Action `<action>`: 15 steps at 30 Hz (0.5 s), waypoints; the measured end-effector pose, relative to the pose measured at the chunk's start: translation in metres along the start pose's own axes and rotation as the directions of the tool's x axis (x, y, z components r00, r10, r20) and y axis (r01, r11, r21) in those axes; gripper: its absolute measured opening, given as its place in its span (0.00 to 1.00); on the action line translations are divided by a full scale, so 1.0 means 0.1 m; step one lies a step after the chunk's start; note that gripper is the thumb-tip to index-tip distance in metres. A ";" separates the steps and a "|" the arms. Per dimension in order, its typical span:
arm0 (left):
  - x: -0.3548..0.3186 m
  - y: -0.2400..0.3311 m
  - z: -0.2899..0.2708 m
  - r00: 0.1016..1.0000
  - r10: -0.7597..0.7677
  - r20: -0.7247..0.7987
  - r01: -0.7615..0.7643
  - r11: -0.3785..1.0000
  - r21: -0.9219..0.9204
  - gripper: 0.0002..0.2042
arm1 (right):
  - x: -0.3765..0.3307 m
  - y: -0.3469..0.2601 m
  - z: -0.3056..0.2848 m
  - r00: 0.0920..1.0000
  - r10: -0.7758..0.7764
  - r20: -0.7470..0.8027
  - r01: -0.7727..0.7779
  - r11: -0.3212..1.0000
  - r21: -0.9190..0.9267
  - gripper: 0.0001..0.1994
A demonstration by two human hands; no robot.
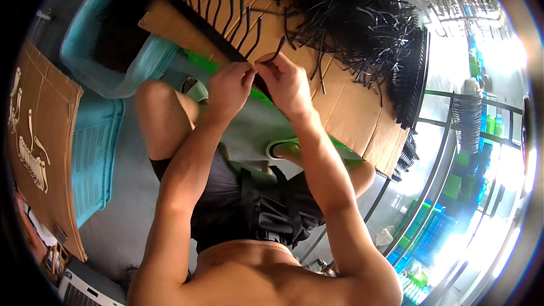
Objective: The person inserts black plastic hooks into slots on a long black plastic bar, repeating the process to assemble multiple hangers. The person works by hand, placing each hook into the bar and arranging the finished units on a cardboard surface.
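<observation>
A long black bar (211,35) lies slantwise along the near edge of a cardboard sheet (345,114). Several thin black pieces with bent tips, like eyeglass temple arms (231,14), stand in a row along it. My left hand (229,88) pinches at the bar, its thumb and forefinger closed. Close beside it, my right hand (289,86) pinches a black temple arm (279,49), whose bent tip sticks up above the fingers. Both sets of fingertips nearly touch and hide where this piece meets the bar.
A big tangled heap of black temple arms (351,17) covers the far right of the cardboard, beside stacked black rows (409,79). On the left are a light-blue lined basket (85,51) and another cardboard sheet (51,107) with white pieces. A metal rack (442,153) stands right.
</observation>
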State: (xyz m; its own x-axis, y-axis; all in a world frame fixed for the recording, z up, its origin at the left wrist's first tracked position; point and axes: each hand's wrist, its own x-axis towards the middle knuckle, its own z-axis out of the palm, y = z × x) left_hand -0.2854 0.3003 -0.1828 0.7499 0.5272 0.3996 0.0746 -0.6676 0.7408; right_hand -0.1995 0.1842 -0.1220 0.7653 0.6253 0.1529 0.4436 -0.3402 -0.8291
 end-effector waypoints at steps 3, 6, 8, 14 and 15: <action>0.02 -0.01 -0.01 0.995 -0.079 -0.059 0.080 0.997 0.018 0.06 | 0.14 0.31 -0.46 0.994 0.102 0.050 -0.107 0.988 0.114 0.16; -0.01 0.01 0.03 0.958 -0.288 -0.006 0.288 0.958 0.014 0.09 | 0.33 0.90 -0.97 0.962 0.224 0.156 -0.087 0.794 -0.602 0.21; -0.04 0.04 0.07 0.992 -0.127 0.010 0.126 0.987 0.097 0.08 | 0.39 1.32 -1.05 0.955 0.062 0.289 0.170 0.683 -0.710 0.25; 0.02 -0.03 0.25 0.961 -0.223 0.165 0.220 0.975 0.037 0.10 | 0.61 2.09 -1.14 0.971 -0.033 0.235 0.190 0.704 -0.684 0.19; 0.01 -0.05 0.26 0.978 -0.169 0.119 0.168 0.986 0.022 0.09 | 0.66 2.08 -1.19 0.837 -0.273 0.474 0.546 0.360 -0.757 0.16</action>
State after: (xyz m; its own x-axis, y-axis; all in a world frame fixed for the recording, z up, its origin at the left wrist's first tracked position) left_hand -0.2676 0.2901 -0.2002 0.7994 0.5660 0.2013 0.2139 -0.5813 0.7850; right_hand -0.0008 0.0711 -0.2205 0.2986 0.9491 0.0998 0.9301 -0.3128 0.1924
